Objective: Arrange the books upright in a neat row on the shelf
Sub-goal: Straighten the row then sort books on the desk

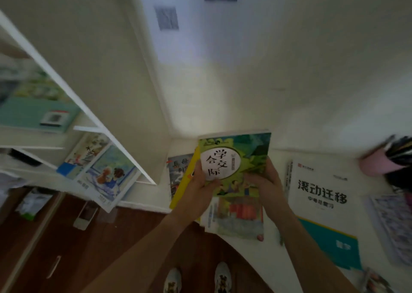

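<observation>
Little looks done: books (321, 205) lie flat across the white desk (312, 136), and those on the shelf (89, 127) at left lean or lie flat. Both hands grip the green book (240, 159) by its near edge, left hand (200, 181) and right hand (267, 181) curled round it, cover up over the desk, long axis running near to far
</observation>
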`<move>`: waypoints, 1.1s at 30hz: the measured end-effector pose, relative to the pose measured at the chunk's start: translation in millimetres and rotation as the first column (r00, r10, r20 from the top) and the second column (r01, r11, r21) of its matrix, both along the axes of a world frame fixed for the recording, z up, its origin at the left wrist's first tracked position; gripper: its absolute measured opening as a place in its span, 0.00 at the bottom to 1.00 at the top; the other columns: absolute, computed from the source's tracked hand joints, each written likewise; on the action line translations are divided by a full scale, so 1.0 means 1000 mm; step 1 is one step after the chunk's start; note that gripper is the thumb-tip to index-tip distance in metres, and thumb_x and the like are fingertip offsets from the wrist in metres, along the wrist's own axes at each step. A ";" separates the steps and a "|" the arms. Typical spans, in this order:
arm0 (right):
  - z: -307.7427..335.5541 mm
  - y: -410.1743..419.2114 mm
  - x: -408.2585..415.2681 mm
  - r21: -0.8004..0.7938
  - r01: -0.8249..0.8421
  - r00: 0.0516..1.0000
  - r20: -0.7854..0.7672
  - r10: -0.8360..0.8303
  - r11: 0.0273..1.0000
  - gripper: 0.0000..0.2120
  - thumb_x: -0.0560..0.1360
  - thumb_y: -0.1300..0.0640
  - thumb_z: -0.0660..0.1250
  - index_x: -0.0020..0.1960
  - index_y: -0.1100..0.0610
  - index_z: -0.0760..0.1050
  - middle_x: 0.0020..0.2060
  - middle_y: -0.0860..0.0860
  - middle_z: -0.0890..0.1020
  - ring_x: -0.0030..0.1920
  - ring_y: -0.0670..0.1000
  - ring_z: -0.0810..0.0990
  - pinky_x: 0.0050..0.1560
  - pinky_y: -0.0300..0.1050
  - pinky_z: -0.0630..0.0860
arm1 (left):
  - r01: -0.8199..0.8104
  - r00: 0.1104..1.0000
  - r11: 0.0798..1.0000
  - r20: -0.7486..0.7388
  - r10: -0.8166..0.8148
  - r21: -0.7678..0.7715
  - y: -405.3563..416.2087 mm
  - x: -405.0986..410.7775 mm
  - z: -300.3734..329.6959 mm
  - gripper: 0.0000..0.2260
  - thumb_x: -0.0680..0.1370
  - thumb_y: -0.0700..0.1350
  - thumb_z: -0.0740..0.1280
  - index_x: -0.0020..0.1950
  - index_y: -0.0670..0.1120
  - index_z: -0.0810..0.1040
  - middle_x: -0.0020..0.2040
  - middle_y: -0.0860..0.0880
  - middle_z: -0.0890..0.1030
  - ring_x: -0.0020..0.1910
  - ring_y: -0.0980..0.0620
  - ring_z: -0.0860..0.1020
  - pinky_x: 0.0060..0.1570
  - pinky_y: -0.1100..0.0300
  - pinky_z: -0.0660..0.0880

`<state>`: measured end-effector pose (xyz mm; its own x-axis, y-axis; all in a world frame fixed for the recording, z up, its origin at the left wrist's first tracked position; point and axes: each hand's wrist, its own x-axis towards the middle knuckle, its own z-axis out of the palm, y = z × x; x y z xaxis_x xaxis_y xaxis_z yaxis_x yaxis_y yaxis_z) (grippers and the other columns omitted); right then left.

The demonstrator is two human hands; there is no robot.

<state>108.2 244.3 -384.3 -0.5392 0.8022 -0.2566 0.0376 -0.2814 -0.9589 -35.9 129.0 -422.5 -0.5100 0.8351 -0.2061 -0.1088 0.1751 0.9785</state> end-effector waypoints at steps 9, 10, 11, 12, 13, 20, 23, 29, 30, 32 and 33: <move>0.200 -0.054 -0.026 0.499 0.040 0.958 -0.266 0.109 0.865 0.15 0.78 0.74 0.63 0.58 0.58 0.75 0.43 0.62 0.78 0.42 0.61 0.80 0.39 0.54 0.78 | 0.021 0.982 0.878 -0.175 0.072 0.478 -0.053 -0.025 0.223 0.24 0.81 0.31 0.64 0.71 0.53 0.69 0.64 0.57 0.82 0.65 0.56 0.79 0.61 0.63 0.75; 0.221 -0.061 -0.027 0.517 0.055 0.947 -0.297 0.119 0.854 0.15 0.78 0.73 0.64 0.57 0.56 0.77 0.44 0.61 0.80 0.42 0.58 0.80 0.39 0.51 0.79 | 0.035 0.971 0.859 -0.220 0.091 0.511 -0.061 -0.026 0.245 0.23 0.80 0.36 0.66 0.71 0.56 0.69 0.65 0.56 0.82 0.66 0.55 0.78 0.62 0.62 0.75; 0.242 -0.069 -0.028 0.527 0.064 0.937 -0.325 0.132 0.848 0.16 0.78 0.72 0.64 0.56 0.53 0.78 0.44 0.60 0.80 0.42 0.56 0.81 0.39 0.49 0.80 | 0.059 0.956 0.840 -0.274 0.108 0.539 -0.069 -0.028 0.266 0.24 0.78 0.42 0.68 0.70 0.61 0.71 0.66 0.56 0.81 0.68 0.53 0.77 0.64 0.58 0.75; 0.263 -0.077 -0.028 0.531 0.071 0.927 -0.348 0.141 0.845 0.16 0.78 0.72 0.64 0.54 0.52 0.79 0.45 0.61 0.81 0.42 0.56 0.81 0.39 0.48 0.81 | 0.087 0.941 0.826 -0.319 0.116 0.558 -0.076 -0.030 0.286 0.23 0.77 0.46 0.69 0.69 0.65 0.72 0.68 0.55 0.80 0.69 0.52 0.76 0.66 0.53 0.75; 0.282 -0.081 -0.028 0.533 0.082 0.917 -0.371 0.146 0.842 0.16 0.77 0.72 0.64 0.54 0.53 0.79 0.46 0.63 0.81 0.42 0.57 0.82 0.38 0.49 0.81 | 0.111 0.922 0.818 -0.366 0.126 0.564 -0.082 -0.031 0.306 0.23 0.76 0.48 0.69 0.68 0.68 0.72 0.69 0.55 0.79 0.70 0.51 0.76 0.67 0.49 0.74; 0.426 -0.066 -0.068 0.618 0.248 0.922 -0.387 0.014 0.746 0.15 0.75 0.65 0.72 0.60 0.55 0.77 0.49 0.52 0.85 0.51 0.56 0.85 0.50 0.55 0.83 | 0.129 0.660 0.764 -0.630 0.409 0.632 -0.088 -0.047 0.443 0.18 0.83 0.42 0.66 0.71 0.53 0.66 0.66 0.56 0.79 0.62 0.61 0.79 0.48 0.69 0.80; 0.476 -0.056 -0.097 0.822 0.332 0.943 -0.281 -0.178 0.463 0.28 0.73 0.48 0.77 0.69 0.47 0.69 0.56 0.50 0.77 0.58 0.54 0.78 0.57 0.52 0.78 | 0.017 0.400 0.755 -0.696 0.596 0.656 -0.062 -0.060 0.486 0.14 0.84 0.44 0.64 0.67 0.46 0.64 0.66 0.47 0.79 0.57 0.53 0.81 0.41 0.72 0.79; 0.504 -0.054 -0.164 0.817 -0.014 0.997 -0.029 0.066 0.576 0.31 0.66 0.26 0.65 0.65 0.39 0.73 0.56 0.50 0.83 0.54 0.53 0.84 0.53 0.55 0.83 | -0.137 0.140 0.725 -0.711 0.689 0.675 -0.008 -0.105 0.509 0.18 0.83 0.45 0.66 0.68 0.47 0.62 0.47 0.47 0.84 0.40 0.47 0.84 0.39 0.53 0.83; 0.501 -0.050 -0.174 0.786 -0.050 0.993 -0.029 0.117 0.616 0.30 0.66 0.27 0.65 0.65 0.37 0.73 0.57 0.50 0.83 0.53 0.54 0.84 0.52 0.57 0.84 | -0.129 0.090 0.743 -0.739 0.668 0.656 -0.004 -0.115 0.506 0.20 0.81 0.45 0.69 0.70 0.46 0.64 0.47 0.48 0.84 0.41 0.48 0.84 0.39 0.57 0.81; 0.495 -0.043 -0.189 0.717 -0.107 0.974 -0.065 0.219 0.689 0.24 0.72 0.33 0.69 0.65 0.38 0.74 0.57 0.51 0.83 0.52 0.55 0.85 0.48 0.57 0.85 | -0.095 -0.012 0.797 -0.802 0.598 0.596 -0.003 -0.131 0.498 0.26 0.76 0.44 0.76 0.69 0.43 0.68 0.50 0.46 0.84 0.45 0.48 0.84 0.41 0.62 0.77; 0.492 -0.040 -0.194 0.722 -0.119 0.970 -0.061 0.235 0.681 0.21 0.75 0.36 0.68 0.66 0.38 0.74 0.57 0.52 0.83 0.52 0.55 0.85 0.49 0.57 0.85 | -0.076 -0.021 0.828 -0.831 0.556 0.556 -0.005 -0.138 0.496 0.28 0.74 0.45 0.78 0.70 0.42 0.69 0.52 0.46 0.83 0.48 0.48 0.83 0.45 0.62 0.75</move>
